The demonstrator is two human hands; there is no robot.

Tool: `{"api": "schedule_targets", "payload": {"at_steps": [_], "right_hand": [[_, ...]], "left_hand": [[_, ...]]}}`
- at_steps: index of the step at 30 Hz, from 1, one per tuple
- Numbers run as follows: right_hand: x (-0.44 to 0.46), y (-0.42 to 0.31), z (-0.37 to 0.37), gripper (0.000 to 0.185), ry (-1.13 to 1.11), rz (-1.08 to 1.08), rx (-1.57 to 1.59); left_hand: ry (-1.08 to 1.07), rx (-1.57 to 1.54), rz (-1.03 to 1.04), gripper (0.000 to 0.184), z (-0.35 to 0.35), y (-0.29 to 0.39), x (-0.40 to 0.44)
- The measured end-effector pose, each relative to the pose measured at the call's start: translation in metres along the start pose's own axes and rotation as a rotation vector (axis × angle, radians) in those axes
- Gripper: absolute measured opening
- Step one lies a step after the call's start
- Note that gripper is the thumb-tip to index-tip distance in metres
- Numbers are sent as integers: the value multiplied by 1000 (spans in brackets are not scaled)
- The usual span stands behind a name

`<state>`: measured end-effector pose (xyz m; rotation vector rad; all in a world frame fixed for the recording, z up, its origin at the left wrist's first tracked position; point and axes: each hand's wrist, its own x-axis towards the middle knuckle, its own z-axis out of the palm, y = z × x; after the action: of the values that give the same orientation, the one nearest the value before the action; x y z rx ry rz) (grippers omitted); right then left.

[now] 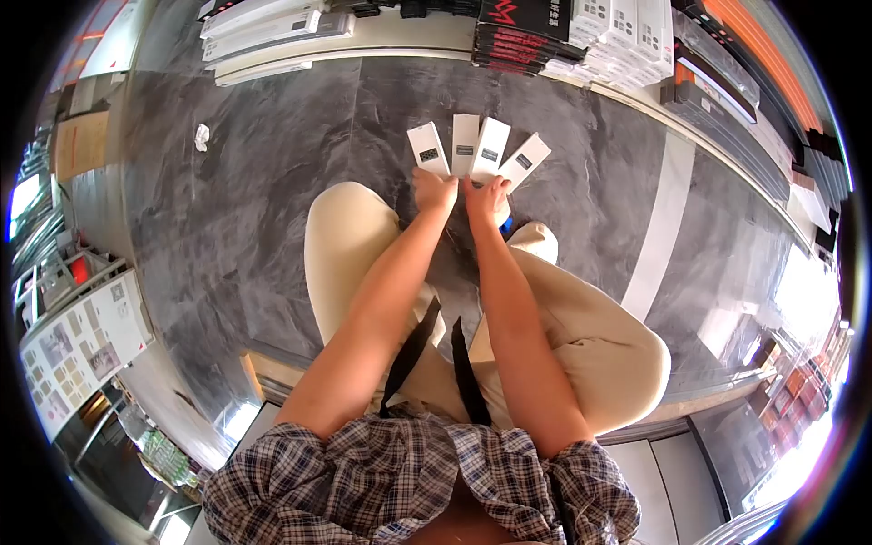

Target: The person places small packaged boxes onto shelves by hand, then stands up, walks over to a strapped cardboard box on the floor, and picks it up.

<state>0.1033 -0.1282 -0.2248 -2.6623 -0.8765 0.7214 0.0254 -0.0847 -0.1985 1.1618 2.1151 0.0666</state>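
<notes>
Both arms reach forward and down, converging so that the left hand [436, 190] and right hand [488, 194] sit near each other. The left forearm [398, 259] slants inward; the right forearm [502, 272] runs steeper. The right thumb stands apart from its fingers [500, 184]; how tightly either hand closes is unclear. The legs are bent, knees splayed outside the arms.

A shop or its stockroom, it seems: packaged boxes [627, 36] stacked along a low shelf [404, 36] (some black, red-lettered), beside glossy floor [254, 136].
</notes>
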Motion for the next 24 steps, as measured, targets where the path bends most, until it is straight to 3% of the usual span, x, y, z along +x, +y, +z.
{"api": "schedule_targets", "payload": {"at_steps": [5, 11, 13, 15, 17, 18, 21, 24], "right_hand": [[7, -6, -19, 77, -278, 34, -204], [18, 11, -41, 76, -257, 177, -294], [26, 18, -57, 68, -305, 165, -279], [41, 23, -74, 54, -541, 83, -366], [70, 50, -50, 44, -231, 217, -199], [70, 42, -62, 49, -102, 276, -107], [77, 45, -52, 58, -3, 136, -11], [70, 49, -50, 65, -67, 135, 5]], "left_hand": [[-33, 11, -26, 72, 5, -8, 5], [-40, 64, 6, 73, -1, -1, -2], [-42, 41, 24, 71, -2, -1, -4], [-42, 13, 38, 69, 1, 0, -8], [-4, 70, 72, 66, 3, 0, -11], [-2, 71, 70, 66, 2, -1, -11], [-86, 24, 73, 73, -1, -1, -9], [-93, 30, 57, 73, -3, 1, -7]]}}
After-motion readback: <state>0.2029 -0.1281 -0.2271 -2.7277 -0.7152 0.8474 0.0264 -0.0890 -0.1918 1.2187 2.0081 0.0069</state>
